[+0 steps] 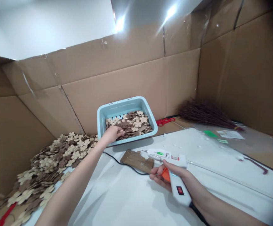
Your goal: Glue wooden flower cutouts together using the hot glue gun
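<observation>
My left hand (114,135) reaches over the near rim of a light blue plastic basket (127,102). Its fingers are pinched together among brown and cream flower-shaped cutouts (139,122); what lies between the fingertips is hidden. In my right hand (181,175) is a white hot glue gun (168,156) with an orange trigger, a red switch and a green label. A long clear glue stick (230,175) runs out of its back end. The nozzle points left, above a brown cardboard piece (136,160) marked with whitish glue.
A large heap of the same flower cutouts (63,153) spreads along the left. Red scissors (165,121) lie right of the basket, near a bundle of dark twigs (204,114). A black cord (117,161) crosses the white tabletop (117,197). Cardboard walls (127,75) enclose the area.
</observation>
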The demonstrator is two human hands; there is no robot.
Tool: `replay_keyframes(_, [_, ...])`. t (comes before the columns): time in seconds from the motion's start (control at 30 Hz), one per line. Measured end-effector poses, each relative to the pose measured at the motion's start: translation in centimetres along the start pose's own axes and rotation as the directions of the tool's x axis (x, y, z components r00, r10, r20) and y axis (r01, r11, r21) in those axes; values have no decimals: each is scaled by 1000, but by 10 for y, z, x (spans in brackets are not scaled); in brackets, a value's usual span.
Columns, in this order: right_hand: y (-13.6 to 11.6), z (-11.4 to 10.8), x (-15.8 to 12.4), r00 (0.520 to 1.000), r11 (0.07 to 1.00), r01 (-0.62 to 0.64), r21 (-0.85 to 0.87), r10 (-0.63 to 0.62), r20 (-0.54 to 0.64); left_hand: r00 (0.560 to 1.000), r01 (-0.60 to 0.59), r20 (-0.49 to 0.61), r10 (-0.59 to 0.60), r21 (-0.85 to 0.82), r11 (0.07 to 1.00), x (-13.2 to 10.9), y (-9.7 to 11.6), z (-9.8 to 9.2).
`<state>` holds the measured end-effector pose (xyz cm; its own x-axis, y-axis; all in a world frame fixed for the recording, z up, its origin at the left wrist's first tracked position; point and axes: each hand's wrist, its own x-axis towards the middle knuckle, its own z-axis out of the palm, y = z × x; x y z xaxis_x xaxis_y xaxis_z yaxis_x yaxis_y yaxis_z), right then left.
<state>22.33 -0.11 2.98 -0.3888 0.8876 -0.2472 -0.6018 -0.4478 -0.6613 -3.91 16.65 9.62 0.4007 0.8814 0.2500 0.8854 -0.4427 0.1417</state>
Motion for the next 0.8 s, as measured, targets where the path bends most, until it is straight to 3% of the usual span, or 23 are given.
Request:
replay_keyframes(0.17, [-1, 3, -3, 999, 1000, 16, -11, -17, -51, 985, 77, -154, -77, -10, 997, -6, -4, -1])
replay_keyframes(0.27, [-1, 4, -3, 998, 999, 28, -16, -29, -54, 952, 66, -292, -88, -85, 994, -7, -1, -5])
replay_keyframes(0.4, [-2, 0, -2, 999, 999, 36, 4, -36, -10, 890, -6, -444, -102, -237, 972, -24, 21, -5])
replay_keyframes(0.5, [-2, -2, -2, 998, 999, 47, 16, -48, 37, 874, -64, -468, -130, -376, 924, -54, 47, 7])
replay_keyframes(0.57, [-3, -1, -3, 997, 999, 50, 8, -50, 59, 883, -97, -417, -216, -612, 785, -76, 64, 18])
replay_keyframes(0.67, [-3, 0, -6, 995, 998, 57, -21, -55, 86, 894, -44, -230, -385, -900, 434, -99, 83, 31])
replay_keyframes(0.8, [-1, -2, -9, 984, 992, 95, -83, -81, 157, 868, 154, 104, -485, -986, 65, -109, 99, 37])
